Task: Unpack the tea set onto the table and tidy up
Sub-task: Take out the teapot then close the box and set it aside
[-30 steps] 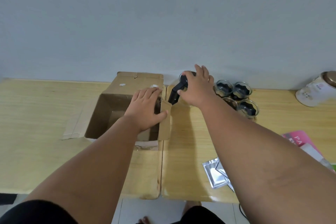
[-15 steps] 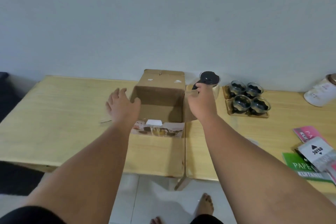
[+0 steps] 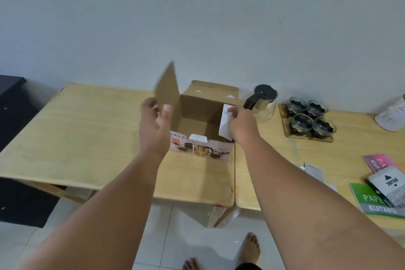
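A person leans over an open cardboard box (image 3: 197, 108) on a pale wooden surface (image 3: 87, 129), both bare forearms stretched forward. The left hand (image 3: 154, 126), at the box's 9 o'clock side, is raised, with its thumb and loosely curled fingers (image 3: 151, 104) on either side of the lower edge of the upright left flap (image 3: 167, 85). The flap is smeared by motion blur, so whether those fingers actually grip it cannot be told. At the box's 3 o'clock side, the right hand (image 3: 241, 126) pinches the top of the white-faced right flap (image 3: 224, 125), fingers curled over its edge. The glass teapot (image 3: 264, 105), with black lid and handle, stands on the surface just beside the box at its 1 o'clock. Four glass cups (image 3: 309, 119) sit on wooden coasters farther toward 3 o'clock. The box floor lies in shadow, and the near wall blocks part of it. A white canister (image 3: 392, 116) and a green booklet (image 3: 372, 200) are cut off by the frame's right edge.
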